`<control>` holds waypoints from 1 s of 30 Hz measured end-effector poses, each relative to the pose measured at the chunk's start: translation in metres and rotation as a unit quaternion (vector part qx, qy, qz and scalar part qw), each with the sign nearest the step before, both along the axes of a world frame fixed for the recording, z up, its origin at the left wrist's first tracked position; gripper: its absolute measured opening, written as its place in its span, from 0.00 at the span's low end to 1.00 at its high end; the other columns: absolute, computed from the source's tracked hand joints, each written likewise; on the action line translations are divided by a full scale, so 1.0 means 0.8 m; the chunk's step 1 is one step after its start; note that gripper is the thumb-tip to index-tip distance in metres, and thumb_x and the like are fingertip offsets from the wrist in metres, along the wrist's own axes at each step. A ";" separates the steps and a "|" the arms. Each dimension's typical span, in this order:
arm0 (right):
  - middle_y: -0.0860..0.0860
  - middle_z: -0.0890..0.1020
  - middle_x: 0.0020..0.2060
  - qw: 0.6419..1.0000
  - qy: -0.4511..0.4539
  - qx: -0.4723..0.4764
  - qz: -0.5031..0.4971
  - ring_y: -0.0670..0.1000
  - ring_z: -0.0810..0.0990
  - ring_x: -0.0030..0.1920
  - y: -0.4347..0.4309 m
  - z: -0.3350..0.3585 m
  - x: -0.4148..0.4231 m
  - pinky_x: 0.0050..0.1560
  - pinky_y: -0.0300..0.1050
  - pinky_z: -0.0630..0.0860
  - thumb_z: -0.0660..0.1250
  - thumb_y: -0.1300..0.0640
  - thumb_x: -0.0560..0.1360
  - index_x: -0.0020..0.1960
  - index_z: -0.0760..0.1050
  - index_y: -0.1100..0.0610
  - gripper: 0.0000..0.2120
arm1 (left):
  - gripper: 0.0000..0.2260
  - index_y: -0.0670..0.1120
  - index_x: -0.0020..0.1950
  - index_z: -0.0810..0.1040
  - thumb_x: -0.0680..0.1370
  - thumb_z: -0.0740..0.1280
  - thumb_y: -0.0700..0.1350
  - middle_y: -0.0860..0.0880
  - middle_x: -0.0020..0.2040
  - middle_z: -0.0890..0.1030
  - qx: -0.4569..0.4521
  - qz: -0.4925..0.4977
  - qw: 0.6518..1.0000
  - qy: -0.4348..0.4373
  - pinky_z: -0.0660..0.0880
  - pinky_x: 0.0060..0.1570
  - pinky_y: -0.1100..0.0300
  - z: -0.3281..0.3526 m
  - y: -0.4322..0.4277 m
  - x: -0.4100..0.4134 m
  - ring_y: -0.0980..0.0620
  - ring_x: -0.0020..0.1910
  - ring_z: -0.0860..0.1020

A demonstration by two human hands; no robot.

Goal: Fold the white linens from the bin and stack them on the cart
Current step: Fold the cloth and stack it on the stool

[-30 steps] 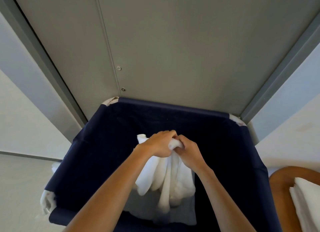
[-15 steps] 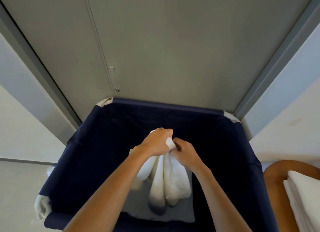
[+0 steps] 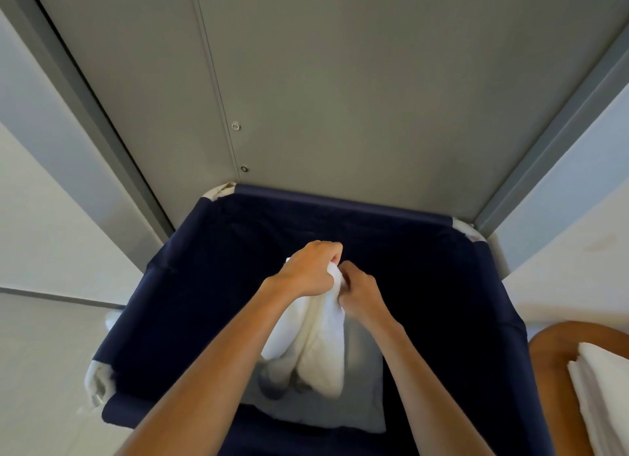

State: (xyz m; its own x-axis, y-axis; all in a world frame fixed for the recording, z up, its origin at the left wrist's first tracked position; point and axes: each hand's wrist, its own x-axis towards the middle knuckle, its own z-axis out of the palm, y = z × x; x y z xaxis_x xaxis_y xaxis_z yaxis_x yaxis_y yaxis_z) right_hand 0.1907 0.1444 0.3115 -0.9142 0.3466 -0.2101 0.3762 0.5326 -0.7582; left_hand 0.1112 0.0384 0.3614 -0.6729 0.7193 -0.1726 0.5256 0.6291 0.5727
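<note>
White terry cloth, a limp linen [image 3: 311, 339], hangs over the navy fabric bin [image 3: 343, 207] as our left hand [image 3: 306, 271] and right hand [image 3: 360, 294] pinch its top edge together, probably seeking corners to fold.

Found a white linen [image 3: 318, 350] bunched at its top and hanging down in long soft folds, gripped there between the left hand [image 3: 306, 271] and the right hand [image 3: 362, 294]. Hung inside a deep dark-blue cloth bin [image 3: 340, 202], lower end near a pale flat layer on the bin's bottom. Noted a stack of folded white linens [image 3: 602, 391], edges squared, lying on a brown rounded cart [image 3: 551, 363] just right of the bin.
</note>
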 end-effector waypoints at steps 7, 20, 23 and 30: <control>0.49 0.78 0.37 0.989 0.078 -0.092 -0.088 0.46 0.74 0.36 0.011 0.008 0.005 0.33 0.34 0.70 0.56 0.66 0.75 0.43 0.75 0.57 0.10 | 0.12 0.46 0.42 0.65 0.68 0.60 0.30 0.50 0.36 0.69 -0.058 0.029 0.998 0.027 0.59 0.30 0.58 -0.010 -0.026 -0.006 0.51 0.32 0.64; 0.49 0.67 0.50 0.978 0.002 0.196 -0.065 0.49 0.69 0.49 0.021 -0.038 0.039 0.43 0.37 0.71 0.61 0.73 0.71 0.49 0.74 0.56 0.14 | 0.08 0.46 0.41 0.71 0.68 0.67 0.37 0.50 0.36 0.73 -0.018 -0.006 0.996 -0.085 0.67 0.33 0.56 -0.024 -0.039 0.004 0.51 0.33 0.68; 0.50 0.75 0.47 0.981 0.002 0.138 -0.134 0.48 0.75 0.41 0.029 -0.038 0.047 0.34 0.34 0.68 0.60 0.71 0.74 0.49 0.75 0.56 0.13 | 0.08 0.49 0.40 0.73 0.68 0.69 0.39 0.50 0.36 0.75 -0.021 -0.003 0.996 -0.087 0.69 0.34 0.56 -0.029 -0.044 0.005 0.51 0.33 0.71; 0.51 0.71 0.31 0.970 0.046 -0.054 -0.232 0.48 0.69 0.32 -0.002 -0.036 0.063 0.33 0.40 0.68 0.55 0.55 0.81 0.38 0.68 0.59 0.15 | 0.12 0.47 0.31 0.69 0.70 0.70 0.47 0.49 0.31 0.72 -0.008 0.048 0.996 -0.071 0.65 0.31 0.56 -0.033 -0.036 0.021 0.50 0.30 0.68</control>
State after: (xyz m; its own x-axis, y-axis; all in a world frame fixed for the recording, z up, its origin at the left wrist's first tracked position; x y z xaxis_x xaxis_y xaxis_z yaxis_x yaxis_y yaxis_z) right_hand 0.2413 0.1426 0.2831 -0.6816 0.7059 -0.1927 0.4848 0.2384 -0.8415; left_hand 0.1282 0.0099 0.3352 -0.7062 0.6497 -0.2814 0.3773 0.6816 0.6269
